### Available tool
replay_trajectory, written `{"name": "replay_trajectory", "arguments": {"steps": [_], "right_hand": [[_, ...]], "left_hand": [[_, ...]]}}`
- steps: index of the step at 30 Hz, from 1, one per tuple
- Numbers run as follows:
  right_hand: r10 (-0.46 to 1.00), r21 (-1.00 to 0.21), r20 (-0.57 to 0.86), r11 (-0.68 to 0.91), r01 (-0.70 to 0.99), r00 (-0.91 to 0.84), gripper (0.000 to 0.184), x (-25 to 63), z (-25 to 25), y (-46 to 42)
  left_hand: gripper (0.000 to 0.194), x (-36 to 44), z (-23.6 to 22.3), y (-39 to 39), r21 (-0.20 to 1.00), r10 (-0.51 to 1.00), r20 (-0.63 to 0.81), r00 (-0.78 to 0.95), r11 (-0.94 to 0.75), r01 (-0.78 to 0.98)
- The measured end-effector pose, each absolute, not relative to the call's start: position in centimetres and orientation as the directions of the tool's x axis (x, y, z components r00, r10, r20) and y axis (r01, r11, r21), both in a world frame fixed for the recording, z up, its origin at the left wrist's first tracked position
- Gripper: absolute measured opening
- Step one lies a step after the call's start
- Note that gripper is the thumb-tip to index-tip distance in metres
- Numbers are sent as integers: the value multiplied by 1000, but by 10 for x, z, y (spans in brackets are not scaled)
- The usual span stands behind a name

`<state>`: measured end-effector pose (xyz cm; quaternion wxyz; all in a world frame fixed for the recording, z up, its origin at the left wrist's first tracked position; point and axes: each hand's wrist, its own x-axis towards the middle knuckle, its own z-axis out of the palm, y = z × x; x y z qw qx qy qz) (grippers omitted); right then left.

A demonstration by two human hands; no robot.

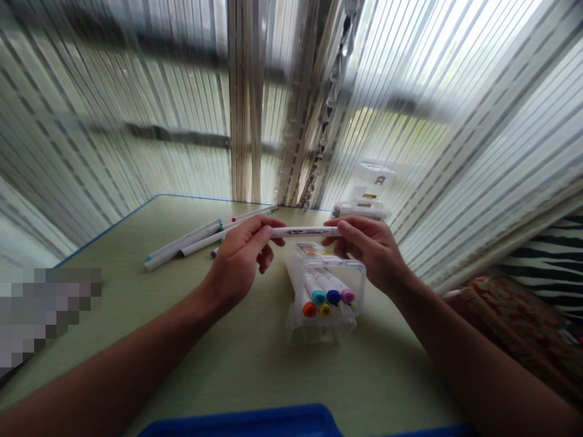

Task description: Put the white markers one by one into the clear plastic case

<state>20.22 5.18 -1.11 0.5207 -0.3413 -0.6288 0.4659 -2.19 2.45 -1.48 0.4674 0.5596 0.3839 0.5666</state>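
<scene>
A white marker pen (pixel 306 232) is held level between my two hands, dark print along its barrel. My left hand (pixel 241 252) pinches its left end and my right hand (pixel 371 246) grips the right end; the fingers cover both tips. Just below the pen lies a clear plastic case (pixel 295 267), its open end facing me. Inside are several markers with coloured caps, among them an orange cap (pixel 309 309), a dark blue cap (pixel 334 297) and a pink cap (pixel 348 295). Left of my left hand, several loose white markers (pixel 182 244) lie on the table.
The pale green table (pixel 218 370) has a blue edge. Behind my right hand stands another clear plastic container (pixel 371 188). A blue object (pixel 246 423) lies at the near edge. Striped sheer curtains (pixel 182 109) hang behind the table, and patterned cushions (pixel 514 309) are at the right.
</scene>
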Motion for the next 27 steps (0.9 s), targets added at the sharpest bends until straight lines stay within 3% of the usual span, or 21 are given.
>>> {"name": "replay_trajectory", "arguments": {"steps": [27], "right_hand": [[873,-919,386,338,-201,-299,18,204,-9,49]], "left_hand": [[20,-25,-13,21,942,946,315,79,-302,-142]]}}
